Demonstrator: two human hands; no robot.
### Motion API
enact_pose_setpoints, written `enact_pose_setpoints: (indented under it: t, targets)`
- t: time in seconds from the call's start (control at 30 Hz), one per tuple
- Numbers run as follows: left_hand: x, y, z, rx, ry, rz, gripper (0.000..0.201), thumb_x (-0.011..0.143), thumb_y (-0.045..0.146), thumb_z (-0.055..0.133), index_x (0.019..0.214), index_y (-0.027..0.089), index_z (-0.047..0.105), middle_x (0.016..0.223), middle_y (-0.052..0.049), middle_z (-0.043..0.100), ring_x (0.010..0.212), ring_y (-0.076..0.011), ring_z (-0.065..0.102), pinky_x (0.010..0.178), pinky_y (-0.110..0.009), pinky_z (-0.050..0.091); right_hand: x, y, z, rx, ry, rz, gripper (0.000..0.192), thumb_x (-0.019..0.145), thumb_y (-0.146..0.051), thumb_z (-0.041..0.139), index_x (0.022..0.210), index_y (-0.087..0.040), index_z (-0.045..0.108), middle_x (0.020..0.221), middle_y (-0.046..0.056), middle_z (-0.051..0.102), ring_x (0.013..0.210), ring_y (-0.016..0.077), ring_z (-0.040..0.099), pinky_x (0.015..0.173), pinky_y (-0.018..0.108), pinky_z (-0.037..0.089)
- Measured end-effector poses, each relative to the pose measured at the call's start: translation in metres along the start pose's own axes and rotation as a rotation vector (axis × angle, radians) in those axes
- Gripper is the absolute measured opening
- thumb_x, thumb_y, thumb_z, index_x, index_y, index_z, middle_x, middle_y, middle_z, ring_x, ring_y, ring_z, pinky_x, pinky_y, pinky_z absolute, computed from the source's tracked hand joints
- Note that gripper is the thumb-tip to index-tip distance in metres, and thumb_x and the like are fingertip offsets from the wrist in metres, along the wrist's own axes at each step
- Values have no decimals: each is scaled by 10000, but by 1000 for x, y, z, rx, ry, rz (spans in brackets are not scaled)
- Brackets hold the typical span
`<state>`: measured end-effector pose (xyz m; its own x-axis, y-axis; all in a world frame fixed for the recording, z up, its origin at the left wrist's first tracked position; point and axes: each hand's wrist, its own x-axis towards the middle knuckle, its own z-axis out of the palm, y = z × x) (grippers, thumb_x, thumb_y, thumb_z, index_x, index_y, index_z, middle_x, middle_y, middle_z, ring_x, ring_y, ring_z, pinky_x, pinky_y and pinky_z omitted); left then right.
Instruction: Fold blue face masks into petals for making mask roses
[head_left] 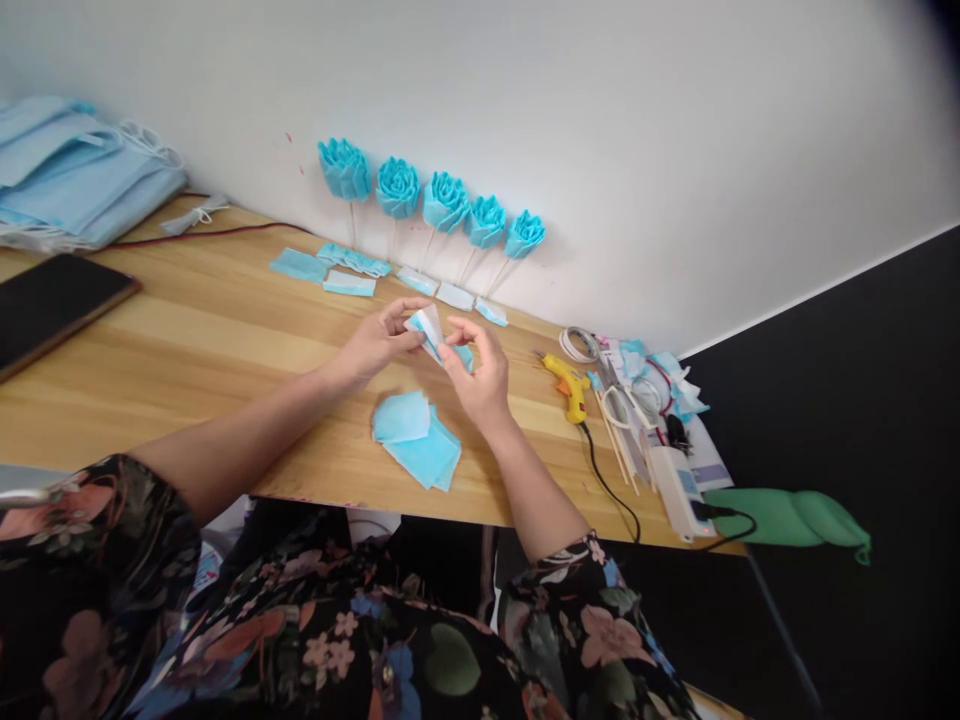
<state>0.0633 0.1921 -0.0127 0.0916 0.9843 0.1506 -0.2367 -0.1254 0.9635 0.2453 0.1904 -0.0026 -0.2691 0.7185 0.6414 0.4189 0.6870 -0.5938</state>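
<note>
My left hand (pixel 379 340) and my right hand (pixel 481 372) together pinch a small folded piece of light blue fabric (pixel 430 327), held a little above the wooden table (pixel 187 340). Below the hands, near the front edge, lies a small stack of blue fabric squares (pixel 416 438). Several finished blue fabric roses on thin sticks (pixel 442 200) lean against the white wall behind. More cut blue pieces (pixel 330 268) lie in a row in front of them.
A yellow glue gun (pixel 568 385) with a black cord lies right of my hands, beside a white power strip (pixel 679 490), sticks and scraps. A pile of blue face masks (pixel 67 170) sits far left, with a dark tablet (pixel 52 300) below it.
</note>
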Motion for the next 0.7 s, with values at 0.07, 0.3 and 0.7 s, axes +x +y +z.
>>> enact_pose_setpoints:
  t: [0.07, 0.3, 0.7]
  targets:
    - [-1, 1, 1, 27, -23, -3, 555, 738, 237, 766, 1259, 159, 589, 830, 7, 698, 735, -128, 641, 719, -255, 517, 0, -1, 1, -47, -35, -31, 350, 881, -319, 675, 1225, -286, 625, 966, 20, 695, 942, 199, 641, 927, 400, 514]
    - [-3, 3, 5, 15, -88, 5, 660, 756, 212, 734, 1363, 146, 485, 816, 10, 685, 771, -144, 676, 765, -283, 535, -1, 9, 7, 92, -35, 183, 276, 929, -296, 585, 1179, -257, 693, 919, 8, 715, 839, 155, 645, 878, 339, 532]
    - [-5, 16, 5, 95, 161, 95, 157, 803, 251, 628, 941, 178, 630, 617, 28, 580, 606, -122, 535, 650, -264, 451, -1, 29, 9, 304, 118, 404, 384, 875, -462, 646, 1171, -230, 723, 931, 38, 721, 830, 165, 657, 816, 329, 558]
